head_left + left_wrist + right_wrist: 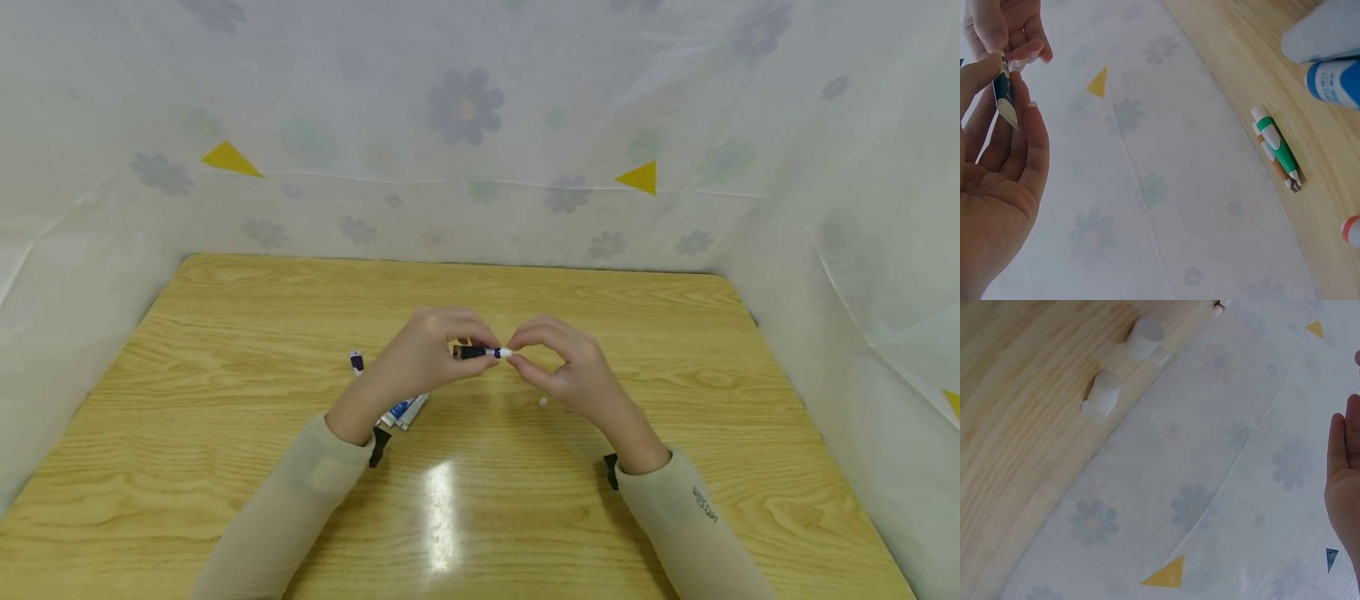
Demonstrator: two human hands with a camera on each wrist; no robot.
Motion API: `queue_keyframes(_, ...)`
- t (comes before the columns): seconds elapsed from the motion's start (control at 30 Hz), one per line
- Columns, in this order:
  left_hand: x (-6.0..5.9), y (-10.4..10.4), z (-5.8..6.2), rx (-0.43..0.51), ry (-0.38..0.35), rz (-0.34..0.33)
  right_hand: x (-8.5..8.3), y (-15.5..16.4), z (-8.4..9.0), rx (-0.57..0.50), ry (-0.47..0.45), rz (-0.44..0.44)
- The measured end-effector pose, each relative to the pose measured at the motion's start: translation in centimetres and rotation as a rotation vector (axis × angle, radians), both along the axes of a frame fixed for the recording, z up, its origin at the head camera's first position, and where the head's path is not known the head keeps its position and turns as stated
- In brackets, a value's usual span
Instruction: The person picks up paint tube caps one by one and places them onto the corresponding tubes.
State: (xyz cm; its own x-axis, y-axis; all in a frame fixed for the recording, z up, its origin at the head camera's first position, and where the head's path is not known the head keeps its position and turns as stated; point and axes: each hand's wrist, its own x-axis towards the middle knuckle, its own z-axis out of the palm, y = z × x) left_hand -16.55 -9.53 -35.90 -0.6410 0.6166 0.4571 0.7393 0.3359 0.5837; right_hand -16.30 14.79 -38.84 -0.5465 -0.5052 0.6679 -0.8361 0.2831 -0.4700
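My left hand [435, 350] grips a small dark blue paint tube [473, 352] between thumb and fingers, above the middle of the table. The tube lies level in the head view, its white cap [506, 352] pointing right. My right hand [573, 367] pinches that cap with thumb and forefinger. In the left wrist view the dark blue tube [1004, 90] shows its flat crimped end, with part of the right hand [1007, 28] behind it. Only an edge of the right hand [1344, 456] shows in the right wrist view, its fingertips out of sight.
Several paint tubes [405, 412] lie on the wooden table [525, 517] under my left forearm, among them a green tube [1280, 147] and a blue one [1335, 81]. Loose white caps [1104, 394] lie below my right hand. Patterned white sheeting [465, 217] surrounds the table.
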Motion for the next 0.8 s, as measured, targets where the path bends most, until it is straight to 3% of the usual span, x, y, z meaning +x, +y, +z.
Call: queue_keyframes(0.8,0.22,-0.01,0.27,0.005,0.047,-0.009,0.04,0.03,-0.03,-0.021,0.024,0.019)
